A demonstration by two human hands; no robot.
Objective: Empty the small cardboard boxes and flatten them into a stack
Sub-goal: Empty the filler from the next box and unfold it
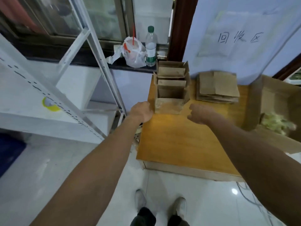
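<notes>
As the nearer box (169,101) stands open-topped by the left edge of the desk (179,144), a hand flanks each side, likely to lift it. The left hand (141,111) is against its corner; whether it grips, I cannot tell. The right hand (200,114), loosely curled, holds nothing. The flattened stack (218,87) lies near, probably for short transfers.

We note even, soft indoor light; glare spot on floor (234,191); right hand (201,115) motion-blurred; wide-angle bending at edges; overall soft focus.
</notes>
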